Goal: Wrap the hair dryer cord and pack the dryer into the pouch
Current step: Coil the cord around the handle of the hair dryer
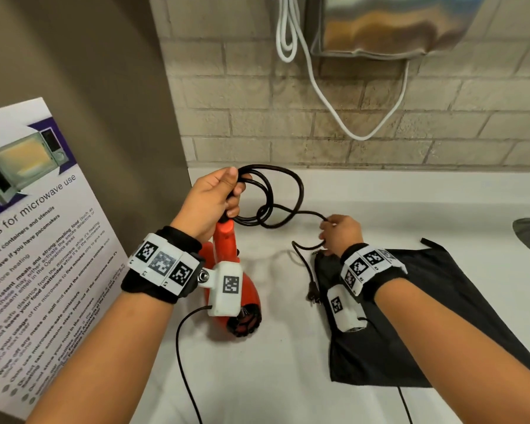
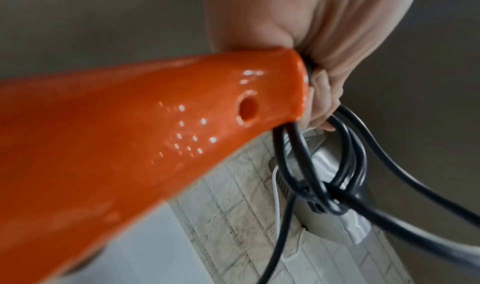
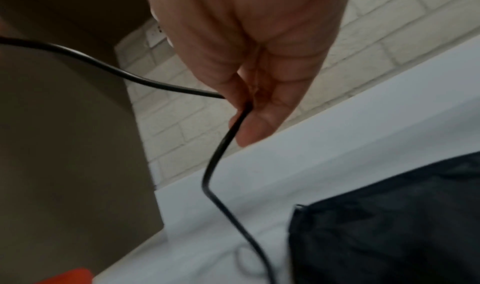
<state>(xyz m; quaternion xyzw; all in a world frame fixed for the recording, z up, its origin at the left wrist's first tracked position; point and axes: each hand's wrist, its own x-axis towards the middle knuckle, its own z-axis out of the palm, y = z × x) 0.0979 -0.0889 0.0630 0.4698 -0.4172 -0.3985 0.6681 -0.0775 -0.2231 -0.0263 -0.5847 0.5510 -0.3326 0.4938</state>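
Hands (image 1: 210, 200) grip cord (image 1: 288, 191), white counter (image 1: 395, 206), brick wall (image 1: 288, 117)

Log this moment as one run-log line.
left hand: holds cord coils at dryer handle | right hand: pinches loose cord | pouch: flat on counter

poster (image 1: 37, 240) — "for microwave use" | wrist bands' small tag lettering — illegible

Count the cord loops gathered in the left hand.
About 3, overlapping: all held by the left hand at the end of the orange dryer handle, hanging over the counter. More may be hidden. The right hand pinches the cord tail.
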